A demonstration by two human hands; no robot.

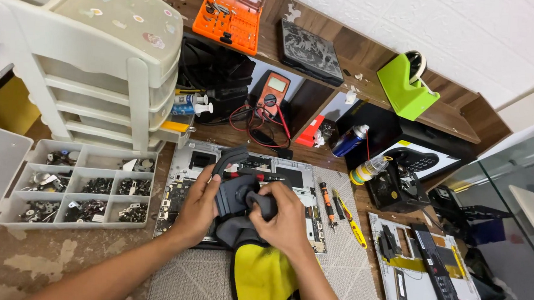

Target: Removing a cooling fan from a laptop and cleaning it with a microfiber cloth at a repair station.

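My left hand (197,204) grips a dark grey laptop cooling part (230,187) with a curved black heat pipe rising from it, just above an opened laptop chassis (186,165). My right hand (285,218) presses a grey part of a grey-and-yellow cloth (263,271) against that part. The cloth hangs down toward me over a beige mat (349,253). A red-and-black screwdriver (257,176) lies on the chassis behind my hands.
A clear parts tray (79,188) of screws sits left, below a white drawer unit (104,61). An orange multimeter (273,91), spray can (350,140), small bottle (368,169), orange screwdriver (327,202), yellow tool (353,221) and another laptop cover (416,270) lie right.
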